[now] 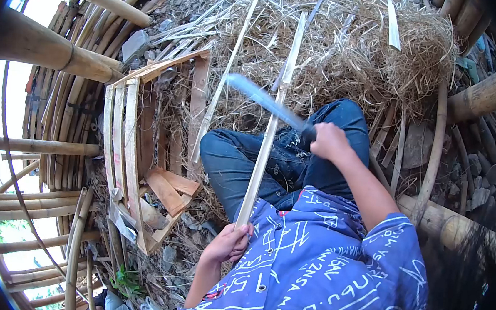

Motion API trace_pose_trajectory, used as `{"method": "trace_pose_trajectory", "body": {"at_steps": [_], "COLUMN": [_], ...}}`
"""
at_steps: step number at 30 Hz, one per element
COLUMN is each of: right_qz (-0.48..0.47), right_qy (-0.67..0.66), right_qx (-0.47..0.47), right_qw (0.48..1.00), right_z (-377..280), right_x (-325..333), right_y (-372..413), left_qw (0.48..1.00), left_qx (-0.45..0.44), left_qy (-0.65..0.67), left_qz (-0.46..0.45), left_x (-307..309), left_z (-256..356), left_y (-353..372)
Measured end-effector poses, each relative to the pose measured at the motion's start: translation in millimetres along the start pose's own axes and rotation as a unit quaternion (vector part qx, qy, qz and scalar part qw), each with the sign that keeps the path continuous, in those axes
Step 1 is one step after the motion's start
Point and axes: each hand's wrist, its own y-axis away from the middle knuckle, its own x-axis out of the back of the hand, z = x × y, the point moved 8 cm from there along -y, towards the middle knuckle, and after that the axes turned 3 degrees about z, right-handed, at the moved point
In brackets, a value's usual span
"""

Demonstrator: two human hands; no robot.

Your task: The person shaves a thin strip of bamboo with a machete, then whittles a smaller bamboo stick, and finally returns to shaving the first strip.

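A long pale bamboo strip (pixel 264 150) runs from my chest out past my crossed legs toward the heap of shavings. My left hand (pixel 228 243) is closed around its near end, close against my shirt. In my right hand (pixel 328 142), above my knee, is the dark handle of a knife (pixel 264 100). Its long blade, a little blurred, points away to the left and overlaps the strip in this view. A joint in the bamboo shows just beside the blade.
Curly bamboo shavings (pixel 350 63) cover the ground ahead, with another thin strip (pixel 232 65) lying on them. A broken wooden crate (pixel 129 133) stands at my left. Bamboo poles (pixel 51 49) form the wall there, and a thick pole (pixel 460 229) lies at right.
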Motion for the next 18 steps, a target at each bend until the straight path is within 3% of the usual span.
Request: {"method": "trace_pose_trajectory", "body": {"at_steps": [3, 9, 13, 18], "right_qz": [0.006, -0.163, -0.144, -0.11], "right_qy": [0.003, 0.02, -0.015, -0.051], "right_qx": [0.004, 0.137, 0.059, 0.069], "right_qw": [1.0, 0.977, 0.988, 0.99], "right_z": [2, -50, -27, -38], "right_x": [12, -6, -9, -9], "right_y": [-4, 56, 28, 46], "left_qw": [0.999, 1.0, 0.998, 1.0], "left_qx": [-0.003, -0.015, -0.028, -0.019], "left_qy": [-0.035, -0.021, -0.044, -0.023], "left_qz": [-0.006, -0.01, 0.02, -0.005], "left_x": [-1, -3, 0, 4], "left_z": [1, 1, 2, -1], "left_y": [-4, -7, -7, -3]}}
